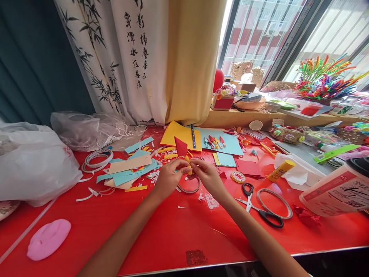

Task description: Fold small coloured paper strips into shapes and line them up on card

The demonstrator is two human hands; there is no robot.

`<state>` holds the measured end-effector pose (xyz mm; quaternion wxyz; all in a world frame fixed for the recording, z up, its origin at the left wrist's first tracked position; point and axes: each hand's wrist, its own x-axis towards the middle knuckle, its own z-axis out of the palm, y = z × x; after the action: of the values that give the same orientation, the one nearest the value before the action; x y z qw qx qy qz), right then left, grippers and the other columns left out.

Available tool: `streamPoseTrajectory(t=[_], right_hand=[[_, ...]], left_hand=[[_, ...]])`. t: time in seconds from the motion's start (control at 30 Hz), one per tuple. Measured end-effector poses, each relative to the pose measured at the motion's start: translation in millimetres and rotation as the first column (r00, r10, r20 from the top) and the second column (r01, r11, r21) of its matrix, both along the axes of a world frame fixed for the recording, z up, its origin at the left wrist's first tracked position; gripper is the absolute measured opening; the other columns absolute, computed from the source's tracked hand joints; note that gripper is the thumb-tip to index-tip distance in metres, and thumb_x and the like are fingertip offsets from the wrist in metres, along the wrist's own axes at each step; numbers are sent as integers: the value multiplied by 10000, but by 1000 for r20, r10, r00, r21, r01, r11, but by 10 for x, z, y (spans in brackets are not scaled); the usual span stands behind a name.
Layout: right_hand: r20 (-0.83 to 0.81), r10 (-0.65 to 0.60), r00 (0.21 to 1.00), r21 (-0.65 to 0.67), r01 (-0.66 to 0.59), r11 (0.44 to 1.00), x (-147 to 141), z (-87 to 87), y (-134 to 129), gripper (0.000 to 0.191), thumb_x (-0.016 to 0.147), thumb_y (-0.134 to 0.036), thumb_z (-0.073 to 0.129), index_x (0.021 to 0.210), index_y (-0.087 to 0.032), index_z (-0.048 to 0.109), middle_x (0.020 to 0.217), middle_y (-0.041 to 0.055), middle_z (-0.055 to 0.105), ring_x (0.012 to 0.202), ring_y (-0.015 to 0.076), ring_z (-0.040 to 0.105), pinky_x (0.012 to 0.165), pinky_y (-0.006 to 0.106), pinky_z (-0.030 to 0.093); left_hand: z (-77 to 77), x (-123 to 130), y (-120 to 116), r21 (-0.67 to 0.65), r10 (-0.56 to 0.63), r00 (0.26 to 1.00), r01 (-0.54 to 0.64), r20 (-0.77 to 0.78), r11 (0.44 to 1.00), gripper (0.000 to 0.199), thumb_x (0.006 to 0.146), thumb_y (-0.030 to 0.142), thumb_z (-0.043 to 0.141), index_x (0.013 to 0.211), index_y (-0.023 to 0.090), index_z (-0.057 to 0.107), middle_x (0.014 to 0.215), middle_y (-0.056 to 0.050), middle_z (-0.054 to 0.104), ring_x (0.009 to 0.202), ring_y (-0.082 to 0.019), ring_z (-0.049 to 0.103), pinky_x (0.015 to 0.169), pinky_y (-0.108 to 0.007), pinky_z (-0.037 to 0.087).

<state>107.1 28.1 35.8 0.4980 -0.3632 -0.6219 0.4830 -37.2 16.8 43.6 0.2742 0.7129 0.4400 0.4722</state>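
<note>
Both hands meet over the middle of the red table. Between their fingertips is a small paper piece with a pointed red top and a yellow lower part. My left hand has its fingers closed round the yellow part from the left. From the right, my right hand pinches the same yellow part with thumb and fingertips. Just below the hands lies a ring of tape, partly covered by them. White paper shreds are scattered beside my right hand.
Paper scraps are heaped at the left. Black-handled scissors, a grey ring, a glue stick and a large cup stand or lie right. Pink clay rests front left, a white bag behind it.
</note>
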Motion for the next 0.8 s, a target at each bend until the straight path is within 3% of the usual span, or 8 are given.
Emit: streamPoseTrajectory(t=[0.13,0.23,0.43,0.57,0.73,0.8], right_hand=[[35,87,996,10,-87,996,9,21,-4,223,804,-358,505,917,-209,626,873,35,631,712,164,635,692,331,530],[54,120,991,-7,-119,993,23,33,-4,232,791,-326,526,974,-210,609,854,35,645,734,172,644,718,343,526],[125,125,984,19,-129,991,75,7,41,164,776,-306,538,878,-191,594,895,41,621,665,144,641,640,304,532],[166,101,981,36,-109,993,97,25,41,95,784,-272,516,768,-182,543,721,10,595,600,143,626,574,287,513],[112,93,989,4,-94,996,100,80,19,104,757,-266,538,695,-184,520,592,-23,565,525,121,575,543,268,480],[90,87,992,-15,-86,996,95,76,25,110,741,-269,553,684,-178,529,599,-21,570,513,114,562,527,258,469]], left_hand=[[-39,-7,38,-45,47,993,-42,110,998,155,798,298,490,760,190,595,735,4,600,699,-130,544,653,-239,419],[-74,0,55,-83,52,984,-38,168,996,159,791,317,504,737,180,564,721,2,595,686,-127,541,652,-240,424],[-140,34,42,-193,40,977,2,209,981,190,752,358,559,756,171,521,760,-6,599,722,-143,558,668,-264,432],[-162,26,60,-206,53,978,-10,204,979,242,722,384,595,744,173,479,740,8,550,697,-126,522,645,-248,419],[-124,-30,120,-196,-66,958,125,280,973,263,751,407,563,866,179,498,818,-8,534,751,-123,512,674,-236,431],[-111,-47,127,-172,-120,965,163,235,972,251,797,393,503,931,185,544,883,-28,546,814,-138,522,721,-250,437]])
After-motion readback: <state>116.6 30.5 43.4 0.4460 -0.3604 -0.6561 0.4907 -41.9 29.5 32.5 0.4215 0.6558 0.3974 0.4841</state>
